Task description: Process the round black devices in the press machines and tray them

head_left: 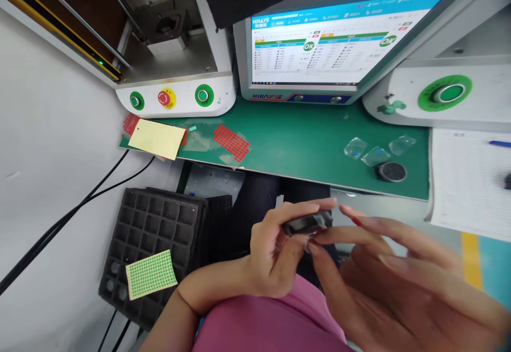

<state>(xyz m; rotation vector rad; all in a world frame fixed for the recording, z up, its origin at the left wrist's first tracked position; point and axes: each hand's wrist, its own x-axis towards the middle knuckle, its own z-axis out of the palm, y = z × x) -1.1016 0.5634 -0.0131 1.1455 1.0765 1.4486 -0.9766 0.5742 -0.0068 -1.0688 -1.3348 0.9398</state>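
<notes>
The person's left hand (pixel 271 253) holds a small dark block (pixel 308 223) in front of the green mat (pixel 303 139), below its near edge and over the person's lap. The thumb and the forefinger of that hand are closed on the block, forefinger along its top and thumb underneath. The right hand (pixel 399 277) is spread open just right of the block, its fingers (pixel 351 236) long and loose; one fingertip touches the block's underside near the right end (whether any other finger touches it cannot be told, since the hand is blurred). The two hands meet at the block and grip nothing else.

On the mat, toward its right end, lie three small clear bags (pixel 375 152) and a round dark disc (pixel 392 171), the disc just nearer the mat's front edge than the bags. Toward the mat's left end lie a sheet of red stickers (pixel 231 141) and a pale yellow card (pixel 156 139) that overhangs the front edge. Behind the mat stands a monitor (pixel 331 43) showing green OK marks, with a white machine base (pixel 175 96) bearing two green buttons and a red stop button to its left. Right of the mat rests a printed paper form (pixel 467 181). Below the mat's left end sits a black compartment tray (pixel 155 235) with a sheet of green stickers (pixel 150 273) lying on it.
</notes>
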